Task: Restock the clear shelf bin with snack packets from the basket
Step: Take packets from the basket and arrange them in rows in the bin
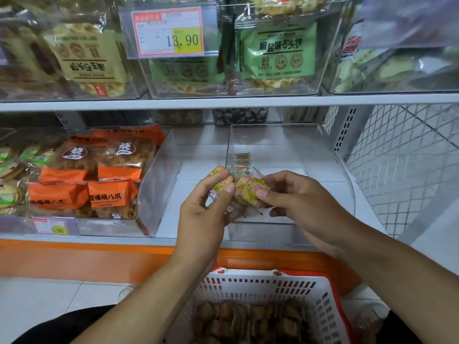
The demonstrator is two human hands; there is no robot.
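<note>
At the centre of the frame a small snack packet (pixel 219 178), a round biscuit-like piece in clear wrap printed yellow, green and red, is pinched between the thumb and curled fingers of the left hand (pixel 206 209). Just to its right, a second packet of the same kind (pixel 250 191) is gripped by the thumb and fingers of the right hand (pixel 295 197), and more crinkled wrappers are bunched below between the two hands. Both forearms rise from the bottom edge, the wrists bent so that the hands meet over the front of the clear shelf bin (pixel 323 170). The bin is a smooth, transparent plastic box with straight walls, set on the white lower shelf right of centre; a few small packets (pixel 242 161) lie inside it near its left wall. At lower centre, the basket (pixel 320 304) is seen, of white perforated plastic with a red rim, and it is filled with brownish wrapped snacks (pixel 248 316), blurred. To the left of the frame, a neighbouring clear bin (pixel 161 184) is stacked with glossy orange packets (pixel 99 175). In the upper part of the frame, further clear bins are filled with green packets (pixel 275 53) and cream waffle packets (pixel 87 58), and a price tag reading 13.90 (pixel 169 32) is fixed to one. A white wire mesh panel (pixel 402 155) is seen at the right.
</note>
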